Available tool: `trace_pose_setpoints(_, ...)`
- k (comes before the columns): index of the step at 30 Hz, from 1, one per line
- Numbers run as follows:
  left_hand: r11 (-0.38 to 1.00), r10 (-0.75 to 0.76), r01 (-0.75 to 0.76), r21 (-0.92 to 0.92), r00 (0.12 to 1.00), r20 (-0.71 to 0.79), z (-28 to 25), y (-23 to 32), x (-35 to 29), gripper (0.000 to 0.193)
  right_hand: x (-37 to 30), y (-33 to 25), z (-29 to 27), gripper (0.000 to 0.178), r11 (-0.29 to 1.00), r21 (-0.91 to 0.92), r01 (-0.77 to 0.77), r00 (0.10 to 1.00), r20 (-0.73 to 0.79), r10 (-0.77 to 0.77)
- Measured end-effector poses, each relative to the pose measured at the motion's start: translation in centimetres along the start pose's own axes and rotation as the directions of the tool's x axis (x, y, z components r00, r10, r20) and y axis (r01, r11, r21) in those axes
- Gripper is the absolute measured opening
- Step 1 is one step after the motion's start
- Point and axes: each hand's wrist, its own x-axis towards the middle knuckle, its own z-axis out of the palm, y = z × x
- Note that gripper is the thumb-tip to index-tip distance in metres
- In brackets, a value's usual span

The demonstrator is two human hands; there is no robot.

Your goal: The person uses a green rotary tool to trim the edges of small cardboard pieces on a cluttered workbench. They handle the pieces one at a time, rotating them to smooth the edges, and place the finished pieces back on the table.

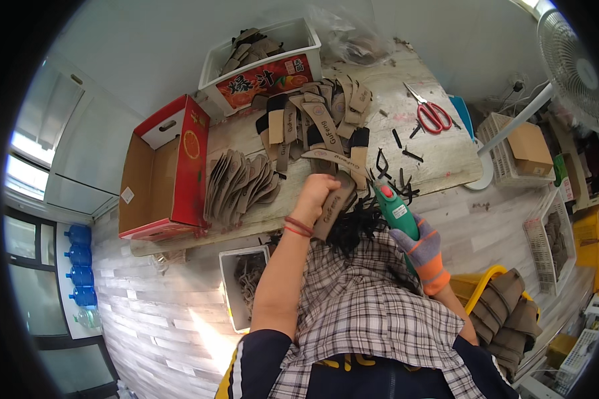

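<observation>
At centre frame, the left hand [315, 194] grips a brown shoe-upper piece [333, 209] while the gloved right hand [424, 249] clasps a green trimming tool [394, 209]; trimming appears underway, needing steady aim.

The bare left hand [317, 191] was closed in a fist near the centre of the view, knuckles turned toward twelve o'clock, fingers curled tight around what it gripped. Its forearm ran up from about six o'clock, bare to a dark short sleeve, with thin red bands circling the wrist. The right hand [420, 245], in a grey knitted glove with an orange cuff, sat toward three o'clock of the left, wrapped shut around a handle and angled toward eleven o'clock. Its forearm came in from about five o'clock.
</observation>
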Motion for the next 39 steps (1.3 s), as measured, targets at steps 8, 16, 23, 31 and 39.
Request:
trace_pose_setpoints(8, 0.903, 0.373, -0.404, -0.146, 0.905, -0.203, 2.9, -0.6, -5.3, 0.01, -0.9, 1.1, -0.3, 0.049, 0.994, -0.09, 0.054, 0.998, -0.015, -0.055)
trace_pose_setpoints(16, 0.717, 0.527, -0.601, -0.353, 0.799, -0.29, 6.3, 0.8, -5.1, 0.01, -1.4, 0.7, -0.7, 0.051, 0.992, -0.073, 0.106, 0.994, -0.017, -0.107)
trace_pose_setpoints(23, 0.734, 0.477, -0.557, -0.388, 0.83, -0.29, 7.5, 1.0, -5.0, 0.009, -1.6, -0.1, -0.9, 0.051, 0.982, -0.139, 0.13, 0.991, -0.01, -0.133)
trace_pose_setpoints(31, 0.764, 0.458, -0.523, -0.378, 0.852, -0.252, 7.6, 0.3, -5.3, 0.008, -1.5, -0.2, -1.1, 0.051, 0.987, -0.113, 0.115, 0.993, -0.001, -0.115)
trace_pose_setpoints(39, 0.818, 0.448, -0.489, -0.304, 0.872, -0.198, 7.4, -0.4, -5.6, 0.007, -1.3, -0.7, -1.0, 0.048, 0.996, -0.025, 0.081, 0.997, 0.002, -0.081)
